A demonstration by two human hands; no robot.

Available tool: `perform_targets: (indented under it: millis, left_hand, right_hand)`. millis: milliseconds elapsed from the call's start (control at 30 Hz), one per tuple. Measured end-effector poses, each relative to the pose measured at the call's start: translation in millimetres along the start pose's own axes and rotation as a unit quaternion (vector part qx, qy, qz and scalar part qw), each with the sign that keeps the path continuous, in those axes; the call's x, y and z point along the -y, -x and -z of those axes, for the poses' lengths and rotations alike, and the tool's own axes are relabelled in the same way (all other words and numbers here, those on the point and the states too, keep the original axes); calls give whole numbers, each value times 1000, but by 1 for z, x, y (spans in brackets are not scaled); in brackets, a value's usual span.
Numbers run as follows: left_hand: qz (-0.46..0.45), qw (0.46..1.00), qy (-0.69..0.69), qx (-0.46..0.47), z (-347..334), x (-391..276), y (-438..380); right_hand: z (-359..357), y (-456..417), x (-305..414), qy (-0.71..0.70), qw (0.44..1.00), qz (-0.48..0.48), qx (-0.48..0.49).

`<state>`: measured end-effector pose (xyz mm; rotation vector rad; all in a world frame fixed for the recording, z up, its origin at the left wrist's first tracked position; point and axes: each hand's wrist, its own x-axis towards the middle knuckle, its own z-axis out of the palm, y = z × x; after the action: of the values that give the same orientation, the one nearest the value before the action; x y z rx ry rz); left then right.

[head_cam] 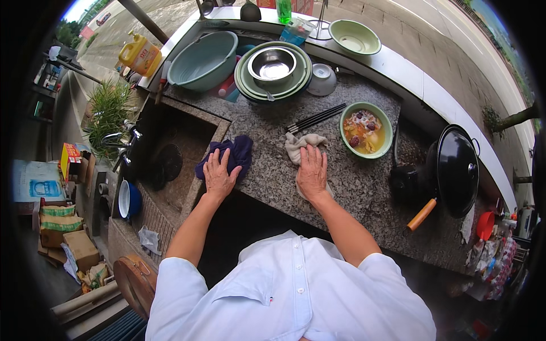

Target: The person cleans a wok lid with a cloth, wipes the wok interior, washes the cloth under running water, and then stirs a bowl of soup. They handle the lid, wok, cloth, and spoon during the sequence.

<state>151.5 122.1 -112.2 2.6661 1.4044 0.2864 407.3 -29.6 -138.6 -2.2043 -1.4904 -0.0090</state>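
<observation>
My left hand (pixel 220 174) lies flat, fingers apart, on a crumpled dark blue cloth (pixel 242 151) at the sink's right edge. Under my right hand (pixel 312 174) is a bunched pale cloth (pixel 294 147) on the granite counter (pixel 273 183); this palm is also down. Beyond the pale cloth lie several dark chopsticks (pixel 318 117). A green-rimmed bowl of soup (pixel 366 130) stands to its right. Farther back, a steel bowl (pixel 272 64) rests in stacked green basins (pixel 245 79), beside an upturned white bowl (pixel 322 80).
The stone sink (pixel 192 113) with its faucet (pixel 128 136) is at left, a blue-green basin (pixel 202 62) behind it. A lidded black wok (pixel 458 170) with a wooden handle (pixel 421 214) stands at right. A white ledge (pixel 401 70) borders the counter, holding a green bowl (pixel 355 37).
</observation>
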Motion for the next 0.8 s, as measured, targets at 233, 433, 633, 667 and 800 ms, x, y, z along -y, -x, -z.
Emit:
perform_targets:
  millis: [233, 433, 633, 667, 800]
  left_hand:
    - [-73, 990, 92, -83, -7, 25, -25]
    - [-35, 948, 311, -62, 19, 72, -18]
    - [211, 861, 461, 41, 73, 147, 21]
    - [244, 852, 461, 39, 79, 160, 29]
    - [331, 811, 482, 7, 84, 210, 50]
  right_hand:
    - [-13, -3, 39, -69, 995, 27, 72]
    - [-61, -55, 115, -85, 994, 42, 46]
    - [-136, -165, 195, -116, 983, 128, 55]
    - [-148, -181, 209, -121, 980, 147, 56]
    - [-197, -250, 262, -126, 966, 222, 44]
